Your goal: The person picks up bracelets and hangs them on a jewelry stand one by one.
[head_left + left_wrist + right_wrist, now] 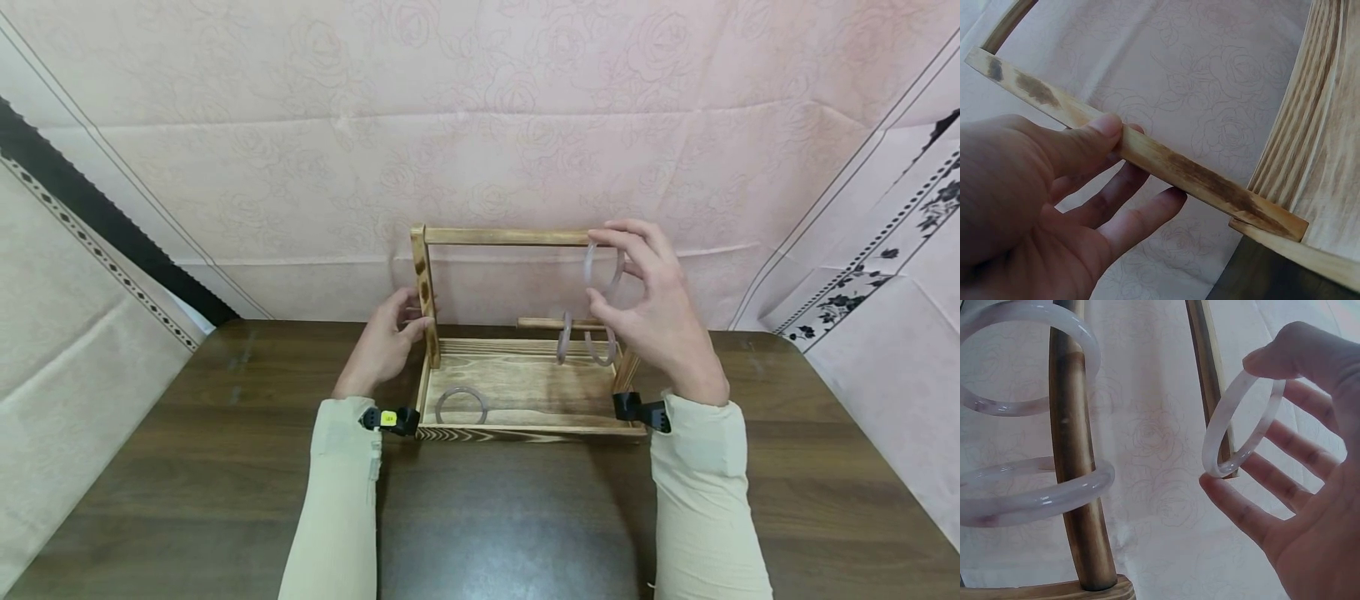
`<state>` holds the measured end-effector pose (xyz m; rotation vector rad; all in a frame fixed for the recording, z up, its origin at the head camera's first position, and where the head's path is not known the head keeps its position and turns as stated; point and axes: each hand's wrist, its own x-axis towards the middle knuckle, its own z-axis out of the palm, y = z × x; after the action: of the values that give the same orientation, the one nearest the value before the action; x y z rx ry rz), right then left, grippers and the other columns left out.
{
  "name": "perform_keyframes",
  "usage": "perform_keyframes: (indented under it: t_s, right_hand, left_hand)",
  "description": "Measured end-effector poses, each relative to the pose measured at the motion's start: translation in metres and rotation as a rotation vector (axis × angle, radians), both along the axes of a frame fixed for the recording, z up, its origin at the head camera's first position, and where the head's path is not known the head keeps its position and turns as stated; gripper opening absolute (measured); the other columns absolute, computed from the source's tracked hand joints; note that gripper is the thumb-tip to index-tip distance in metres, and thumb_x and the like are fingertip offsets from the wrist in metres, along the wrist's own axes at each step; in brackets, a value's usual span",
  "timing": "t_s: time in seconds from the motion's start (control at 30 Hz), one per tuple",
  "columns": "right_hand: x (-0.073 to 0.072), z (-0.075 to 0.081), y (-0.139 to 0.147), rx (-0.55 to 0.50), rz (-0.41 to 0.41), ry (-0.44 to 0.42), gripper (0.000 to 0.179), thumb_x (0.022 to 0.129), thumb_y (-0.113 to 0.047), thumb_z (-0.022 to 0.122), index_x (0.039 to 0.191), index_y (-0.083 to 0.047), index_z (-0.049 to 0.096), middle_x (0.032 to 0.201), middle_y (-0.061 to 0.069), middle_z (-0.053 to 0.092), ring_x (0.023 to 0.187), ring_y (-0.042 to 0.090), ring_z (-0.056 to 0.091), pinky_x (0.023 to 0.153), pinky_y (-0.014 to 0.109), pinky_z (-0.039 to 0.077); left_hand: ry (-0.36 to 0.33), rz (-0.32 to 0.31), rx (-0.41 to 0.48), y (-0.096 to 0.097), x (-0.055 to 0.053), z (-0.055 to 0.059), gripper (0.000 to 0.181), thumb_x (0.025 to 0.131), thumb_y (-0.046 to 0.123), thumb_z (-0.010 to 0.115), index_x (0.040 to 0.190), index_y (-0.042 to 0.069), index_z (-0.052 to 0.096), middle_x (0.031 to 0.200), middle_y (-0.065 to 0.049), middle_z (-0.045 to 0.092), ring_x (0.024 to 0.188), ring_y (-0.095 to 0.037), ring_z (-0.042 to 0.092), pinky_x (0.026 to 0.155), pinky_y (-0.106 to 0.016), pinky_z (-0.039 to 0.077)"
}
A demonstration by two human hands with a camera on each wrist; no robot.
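Observation:
My left hand (382, 346) grips the left upright post (1166, 159) of a wooden stand, thumb on the near face and fingers behind. My right hand (656, 308) pinches a pale, translucent bangle (1213, 434) between thumb and fingertips at the right end of the stand's top bar (510, 237). Whether that bangle is around the bar's end or in front of it, I cannot tell. Two more bangles hang on the shorter lower rod (1072, 444): one bangle (564, 337) further left, another bangle (600, 360) near the right post. A further bangle (463, 389) is in the tray's front left.
The stand's shallow wooden tray (525, 383) rests on a dark brown table (510, 517). Directly behind hangs a pale rose-patterned cloth (480, 150). The right post (626, 371) is partly hidden by my right hand and the wrist camera (641, 410).

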<state>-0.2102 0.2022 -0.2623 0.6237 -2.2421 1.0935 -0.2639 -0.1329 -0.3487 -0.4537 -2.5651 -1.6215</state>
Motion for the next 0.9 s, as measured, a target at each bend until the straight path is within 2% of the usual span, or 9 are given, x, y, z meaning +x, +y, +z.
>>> perform_keyframes:
  t_s: [0.37,0.67,0.9]
  right_hand:
    - [-0.0014,0.0001,-0.0002,0.003,-0.036,0.024,0.062,0.079,0.009,0.073,0.137,-0.012,0.062,0.149,0.007,0.047,0.137,0.022,0.044,0.111,0.057,0.047]
    - [-0.0025,0.0015,0.0001,-0.067,-0.047,0.013,0.065,0.078,0.014,0.070,0.137,-0.012,0.062,0.150,0.007,0.045,0.136,0.020,0.046,0.117,0.054,0.043]
    - [-0.0045,0.0001,-0.0004,-0.083,-0.064,0.007,0.065,0.079,0.013,0.070,0.137,-0.015,0.062,0.150,0.005,0.046,0.136,0.020,0.046,0.116,0.054,0.043]
  left_hand:
    - [0.005,-0.009,0.004,-0.0004,-0.0011,-0.0009,0.036,0.104,0.007,0.056,0.139,0.001,0.052,0.136,-0.019,0.064,0.124,-0.033,0.061,0.104,-0.048,0.055]
    - [0.004,-0.005,-0.003,0.0003,0.0005,0.0006,0.036,0.104,0.009,0.056,0.139,0.002,0.051,0.136,-0.020,0.063,0.124,-0.033,0.061,0.104,-0.048,0.055]
    - [0.005,0.002,-0.009,0.0003,0.0006,0.0005,0.036,0.105,0.010,0.056,0.139,0.002,0.052,0.136,-0.017,0.064,0.125,-0.031,0.061,0.104,-0.047,0.055]
